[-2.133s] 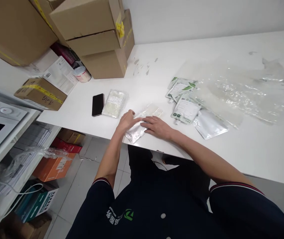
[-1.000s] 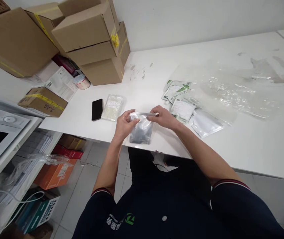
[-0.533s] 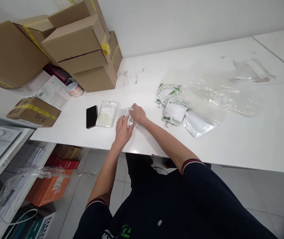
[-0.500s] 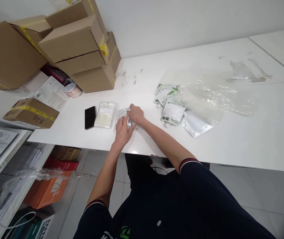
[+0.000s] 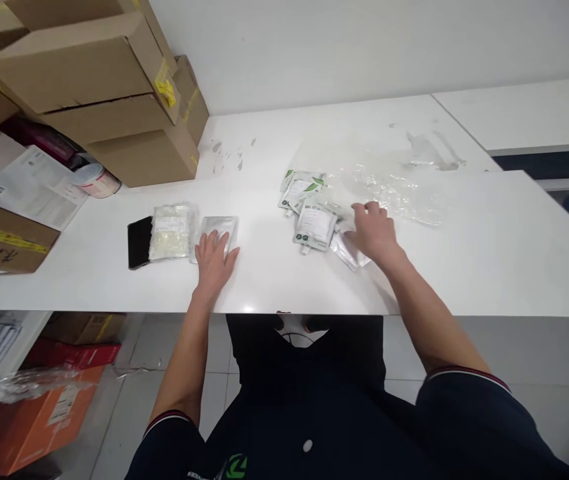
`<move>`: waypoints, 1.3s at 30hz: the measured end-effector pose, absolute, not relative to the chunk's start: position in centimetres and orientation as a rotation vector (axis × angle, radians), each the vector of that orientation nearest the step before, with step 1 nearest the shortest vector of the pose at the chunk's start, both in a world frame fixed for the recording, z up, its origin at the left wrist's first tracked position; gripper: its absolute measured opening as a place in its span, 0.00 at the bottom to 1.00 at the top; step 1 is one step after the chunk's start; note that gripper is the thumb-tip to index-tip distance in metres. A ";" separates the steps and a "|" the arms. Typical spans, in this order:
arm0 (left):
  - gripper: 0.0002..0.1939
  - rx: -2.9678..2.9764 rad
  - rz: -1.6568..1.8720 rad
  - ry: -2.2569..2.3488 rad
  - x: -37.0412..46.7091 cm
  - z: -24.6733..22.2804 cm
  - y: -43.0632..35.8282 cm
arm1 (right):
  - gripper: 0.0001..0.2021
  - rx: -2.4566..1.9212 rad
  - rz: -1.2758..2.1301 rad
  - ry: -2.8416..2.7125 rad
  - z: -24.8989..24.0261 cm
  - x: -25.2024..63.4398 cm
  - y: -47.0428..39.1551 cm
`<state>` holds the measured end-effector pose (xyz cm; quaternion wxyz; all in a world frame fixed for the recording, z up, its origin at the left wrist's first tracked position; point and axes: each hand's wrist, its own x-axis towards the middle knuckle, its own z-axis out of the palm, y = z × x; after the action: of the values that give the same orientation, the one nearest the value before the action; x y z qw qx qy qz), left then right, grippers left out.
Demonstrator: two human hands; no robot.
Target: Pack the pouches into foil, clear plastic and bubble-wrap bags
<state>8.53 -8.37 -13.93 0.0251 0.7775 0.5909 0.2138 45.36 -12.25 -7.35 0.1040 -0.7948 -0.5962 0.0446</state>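
Note:
My left hand [image 5: 214,263] lies with its fingers spread on a flat silver pouch [image 5: 228,225] on the white table. Beside it are a clear packet of pale contents [image 5: 170,231] and a black phone [image 5: 139,242]. Over to the right, my right hand [image 5: 375,232] has its fingers apart and partly covers a second silver pouch [image 5: 344,251]. Left of that hand, several white-and-green spout pouches [image 5: 316,225] lie overlapping. A large clear plastic bag [image 5: 409,200] spreads out behind my right hand.
Stacked cardboard boxes [image 5: 139,143] stand at the back left, with a round tin [image 5: 96,180] beside them. The table's front edge [image 5: 264,312] runs close to my body. An orange box [image 5: 59,413] sits on the lower left.
My right hand has left the near silver pouch and moved right to the other silver pouch. My left hand stays on the first one, now flatter. The view has shifted right.

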 end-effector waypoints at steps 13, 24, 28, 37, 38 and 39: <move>0.37 1.286 1.118 1.080 18.2 -9.2 -11.4 | 0.17 -1.035 0.561 -0.792 -3.2 45.9 -13.9; 0.32 0.827 0.945 0.951 13.4 -5.7 -11.9 | 0.23 -1.153 1.350 -0.826 -10.5 38.0 -15.0; 0.29 1.018 0.912 1.158 10.5 -5.2 -11.9 | 0.18 -1.137 1.377 -1.074 -9.9 36.0 -16.1; 0.08 2.147 1.678 1.806 7.7 5.0 -6.9 | 0.11 -1.251 1.079 -1.150 -9.9 34.6 -13.8; 0.10 2.322 1.673 1.829 8.1 6.4 -6.7 | 0.09 -1.304 0.987 -1.230 -9.6 35.6 -13.7; 0.14 2.478 1.628 1.844 8.7 7.4 -6.6 | 0.11 -1.387 0.878 -1.370 -9.3 36.7 -13.7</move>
<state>8.74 -6.61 7.40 -0.1742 0.6988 0.5201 0.4592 36.70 -13.69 -9.25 0.4810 -0.5686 -0.5618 0.3601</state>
